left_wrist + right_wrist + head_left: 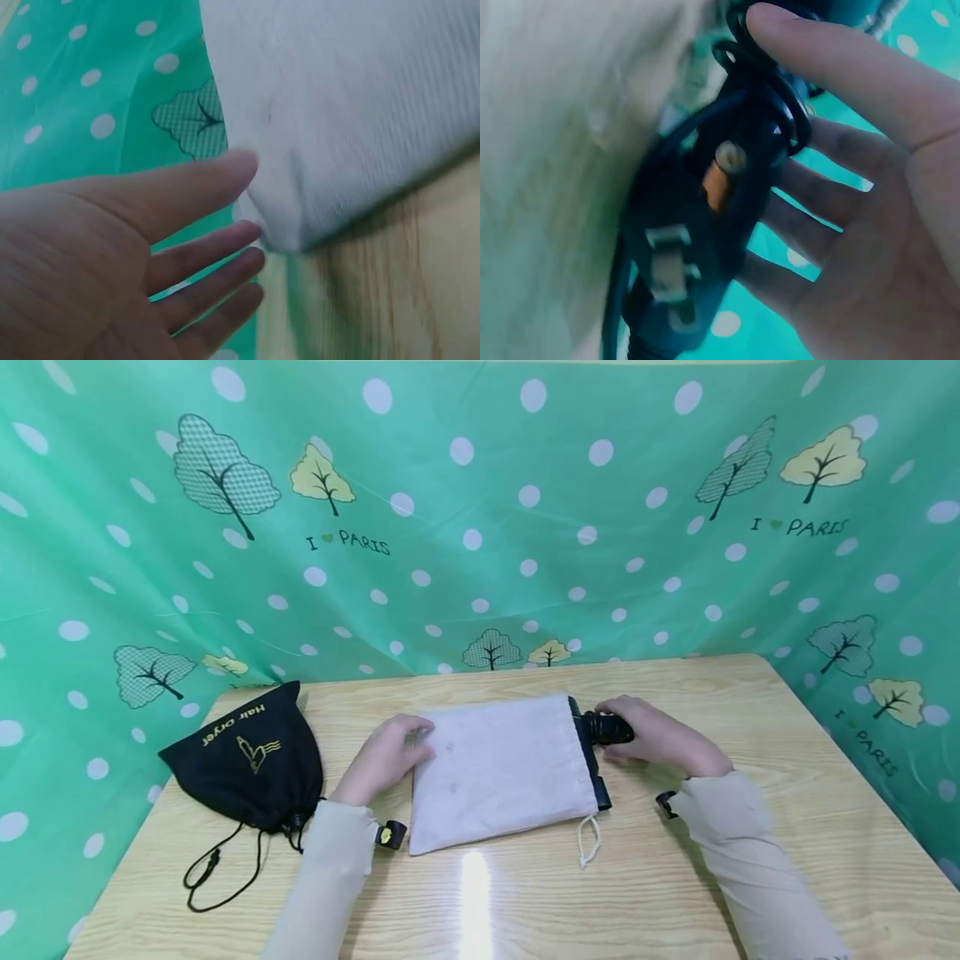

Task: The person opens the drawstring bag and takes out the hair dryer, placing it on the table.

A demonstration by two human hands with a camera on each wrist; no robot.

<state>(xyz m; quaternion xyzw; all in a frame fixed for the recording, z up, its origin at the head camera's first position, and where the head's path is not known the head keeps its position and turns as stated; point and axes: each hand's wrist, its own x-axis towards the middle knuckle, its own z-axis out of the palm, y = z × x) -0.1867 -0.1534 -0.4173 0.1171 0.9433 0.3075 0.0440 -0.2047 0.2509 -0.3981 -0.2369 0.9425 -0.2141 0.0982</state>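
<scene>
**Dryer at the bag's mouth, both hands attending**

Left hand [384, 760]: at the bag's 9 o'clock edge, thumb and fingers apart, nothing gripped; whether the fingertips bear on the cloth I cannot tell. Placed there, perhaps, to steady the closed end.

Right hand [654, 737]: at 3 o'clock, well apart from the left, thumb over and fingers curled behind the black dryer [617, 728] (dryer by its look and switches). Its wrapped cord [596, 727] sits under the thumb; the protruding end offers the natural hold.

Dryer: partly inside the white bag [495, 777], dark parts showing along the mouth. Bag lies flat, mouth to 3 o'clock, which suits the right hand's reach. Drawstring [592, 818] hangs loose at 4 o'clock, so the mouth is not cinched.

Further out, 9 o'clock: a black pouch [247, 768] lettered "Hair Dryer", aside from the working area, its string [259, 852] trailing toward 7.

All on a wooden table [810, 835]; green curtain [450, 527] behind, at 12.
</scene>
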